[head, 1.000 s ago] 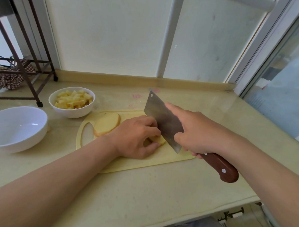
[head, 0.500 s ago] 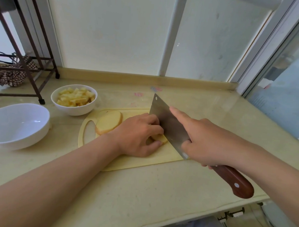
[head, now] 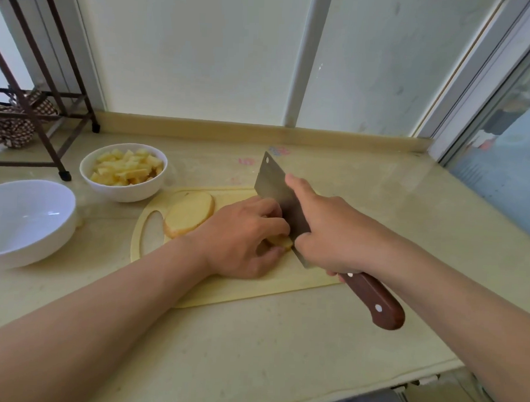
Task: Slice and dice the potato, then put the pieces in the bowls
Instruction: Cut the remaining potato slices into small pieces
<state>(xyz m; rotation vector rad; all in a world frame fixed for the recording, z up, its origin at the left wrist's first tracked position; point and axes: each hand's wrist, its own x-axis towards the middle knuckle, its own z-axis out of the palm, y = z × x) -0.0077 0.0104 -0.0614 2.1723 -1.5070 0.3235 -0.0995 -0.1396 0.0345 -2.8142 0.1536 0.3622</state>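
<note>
My left hand is curled, pinning a potato piece mid cutting board. My right hand is wrapped around the cleaver, blade flat against my left knuckles on the piece's right. Another potato slice lies near the board's left end.

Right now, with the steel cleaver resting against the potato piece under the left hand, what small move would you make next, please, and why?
Probably press the steel cleaver straight down through the pale potato piece. The blade sits beside the left hand pinning it to the yellow cutting board, knuckles curled, while the right hand grips the handle.
</note>
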